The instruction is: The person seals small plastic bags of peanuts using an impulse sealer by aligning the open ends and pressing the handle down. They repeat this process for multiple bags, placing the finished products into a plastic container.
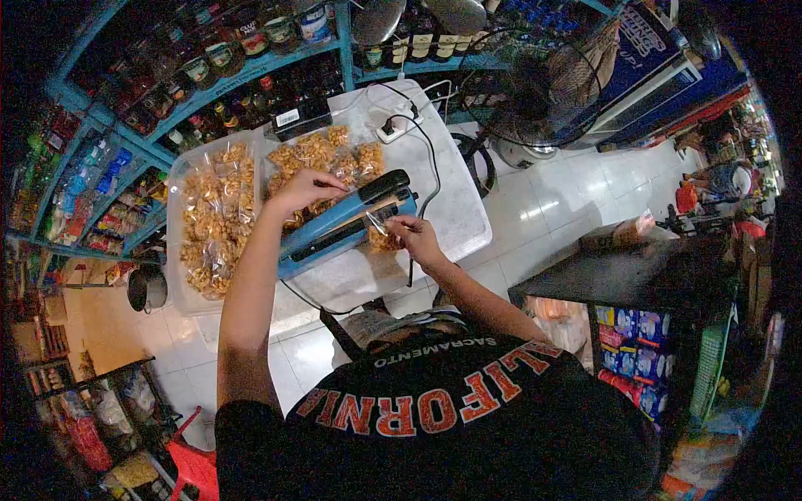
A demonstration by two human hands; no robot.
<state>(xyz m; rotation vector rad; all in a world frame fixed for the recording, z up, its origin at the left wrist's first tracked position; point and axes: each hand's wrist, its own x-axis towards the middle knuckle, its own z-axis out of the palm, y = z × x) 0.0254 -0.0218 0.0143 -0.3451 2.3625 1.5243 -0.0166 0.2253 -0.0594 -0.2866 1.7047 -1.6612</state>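
Note:
A blue impulse sealer [313, 244] with a black-ended arm lies across the white table. My right hand [418, 240] pinches the top of a small clear bag of golden-brown snacks [382, 237] at the sealer's near side. On the far side, my left hand [311, 190] is beside the sealer arm, with thumb and fingertips drawn together; what they hold, if anything, is too small to make out. Just beyond it lie several filled snack bags [313, 154]. To the left, a translucent plastic tub [174, 225] is full of similar bags.
The white table [455, 219] carries a power strip [399, 127] with black cords and a dark box [302, 118]. A black fan [535, 92] stands beyond its right end. Blue shelves [242, 82] of jars and bottles line the back. A dark counter [635, 271] is at right.

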